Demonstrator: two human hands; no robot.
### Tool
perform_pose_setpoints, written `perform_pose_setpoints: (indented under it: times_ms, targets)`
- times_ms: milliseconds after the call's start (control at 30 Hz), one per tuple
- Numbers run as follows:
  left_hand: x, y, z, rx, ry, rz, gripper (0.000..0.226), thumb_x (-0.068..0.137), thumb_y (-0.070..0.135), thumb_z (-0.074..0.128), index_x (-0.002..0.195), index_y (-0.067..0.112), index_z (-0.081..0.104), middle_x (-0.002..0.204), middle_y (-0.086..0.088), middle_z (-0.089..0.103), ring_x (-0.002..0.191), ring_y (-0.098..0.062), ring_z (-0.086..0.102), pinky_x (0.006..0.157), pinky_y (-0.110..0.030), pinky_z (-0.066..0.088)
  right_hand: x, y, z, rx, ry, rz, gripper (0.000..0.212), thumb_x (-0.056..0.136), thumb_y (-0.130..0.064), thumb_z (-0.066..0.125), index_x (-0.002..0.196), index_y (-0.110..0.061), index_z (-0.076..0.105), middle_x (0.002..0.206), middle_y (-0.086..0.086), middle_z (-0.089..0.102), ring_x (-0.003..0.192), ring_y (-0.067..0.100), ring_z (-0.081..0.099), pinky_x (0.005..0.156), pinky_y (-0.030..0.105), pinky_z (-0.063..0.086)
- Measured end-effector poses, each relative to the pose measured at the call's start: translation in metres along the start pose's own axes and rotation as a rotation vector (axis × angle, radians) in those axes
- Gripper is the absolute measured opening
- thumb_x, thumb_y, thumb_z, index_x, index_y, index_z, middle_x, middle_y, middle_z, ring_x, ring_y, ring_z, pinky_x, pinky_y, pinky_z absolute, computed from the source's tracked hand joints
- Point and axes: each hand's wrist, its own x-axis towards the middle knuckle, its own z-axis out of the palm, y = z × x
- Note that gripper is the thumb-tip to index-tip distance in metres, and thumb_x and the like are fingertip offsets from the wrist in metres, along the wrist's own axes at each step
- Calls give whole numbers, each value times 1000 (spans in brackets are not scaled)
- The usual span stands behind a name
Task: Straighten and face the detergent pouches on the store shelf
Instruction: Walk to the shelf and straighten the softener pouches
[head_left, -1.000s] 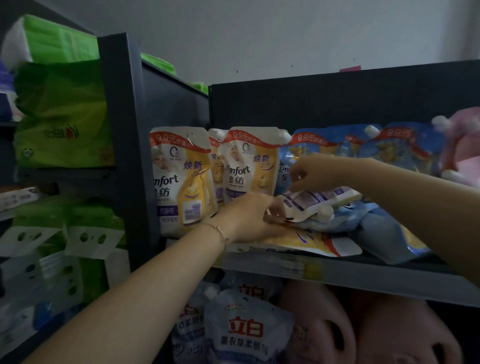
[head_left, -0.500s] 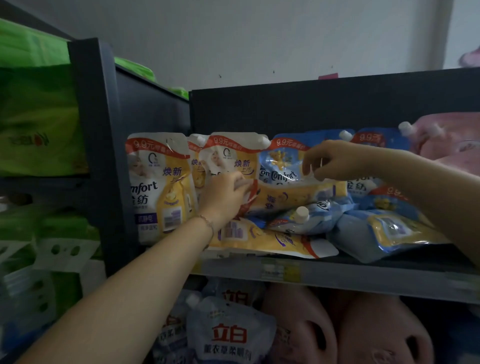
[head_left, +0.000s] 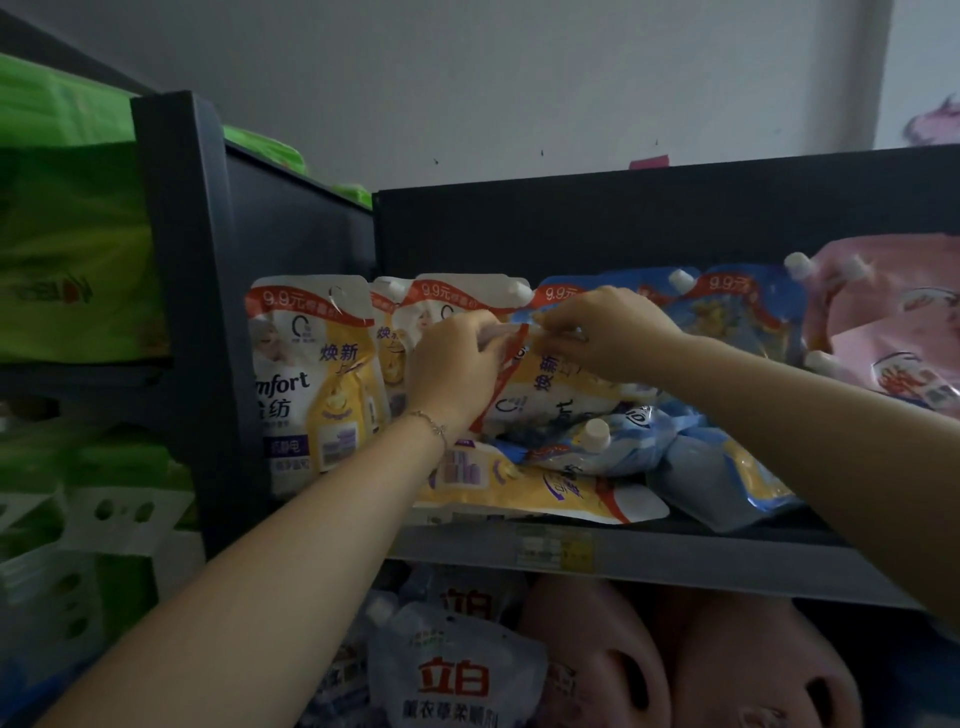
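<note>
Two hands are seen in the single head view, both closed on one yellow-and-white pouch (head_left: 550, 395) that is tipped sideways in the middle of the shelf (head_left: 675, 558). The left hand (head_left: 457, 369) is curled round its red-banded top end, and its upper edge is pinched by the right hand (head_left: 608, 332). The pouch is propped on a heap of fallen stock: a capped blue pouch (head_left: 597, 449) with its white cap toward the camera, a flat yellow pouch (head_left: 545, 493) at the shelf lip, and a second blue pouch (head_left: 727, 478) just beside. To the left an upright yellow pouch (head_left: 311, 374) is faced forward; standing blue pouches (head_left: 727, 317) are seen behind, and pink pouches (head_left: 883, 322) at the right. The held pouch is judged soft and liquid-filled, so its weight is likely to slump toward the low end, and the glossy film may slip. It would best be taken by the stiffer sealed top seam near the spout, with the base supported as it is turned upright.
</note>
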Motion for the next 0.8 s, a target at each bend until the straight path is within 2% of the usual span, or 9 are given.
perform_pose_setpoints:
  times_ms: [133,267,367,433,500,567,667,733,800]
  targets:
    - [-2,-4,-12,-114,1,-102,17,90,30,64,94,14,62,86,3,64,77,-12,61,70,-36,57,8,0,10,32,74,9,29,98,-40,48,107,-23,69,101,0,66,85,24,61,69,37,50]
    - [-15,-19,-21,-150,56,-248,52,81,27,74,120,21,41,114,4,48,100,-11,51,76,-20,47,21,4,19,61,168,77,31,100,-34,45,97,-13,68,93,5,64,78,24,56,63,33,41]
    - [-26,-33,-28,-178,42,-364,58,79,27,76,119,23,35,118,4,42,102,-10,47,67,-10,37,30,5,19,212,245,185,32,99,-32,46,87,-10,66,85,5,62,77,25,58,65,36,47]
    - [-31,-43,-33,-178,22,-425,59,78,28,76,120,24,34,122,4,42,107,-13,49,72,-15,42,38,2,17,325,309,259,31,98,-30,47,82,-11,64,81,5,62,75,25,60,68,40,53]
    - [-35,-48,-38,-96,-7,-451,55,80,31,75,118,24,37,119,5,43,101,-11,49,64,-15,38,50,0,13,410,382,353,29,97,-24,46,78,-9,62,76,5,61,72,23,59,64,36,51]
    - [-37,-53,-41,-74,-14,-450,44,81,31,74,109,25,40,111,6,49,89,-6,51,58,-15,34,64,0,9,498,448,478,28,94,-16,45,74,-6,60,74,5,58,69,21,55,62,34,46]
    - [-41,-59,-43,-88,-38,-388,27,83,31,71,99,25,51,97,9,56,85,-6,55,65,-21,42,83,2,6,714,532,649,30,93,-12,45,63,-12,51,68,3,52,66,19,51,61,35,46]
    - [-45,-61,-44,-82,-67,-339,19,83,32,70,93,25,56,94,8,60,86,-10,58,69,-25,47,91,-6,8,849,564,701,34,93,-12,46,60,-15,45,64,1,48,65,19,51,59,33,45]
    - [-49,-59,-45,-99,-111,-310,17,84,34,69,91,22,59,91,9,60,82,-5,57,64,-18,44,95,-18,15,995,566,701,35,93,-10,45,59,-17,43,63,1,47,65,18,51,59,32,45]
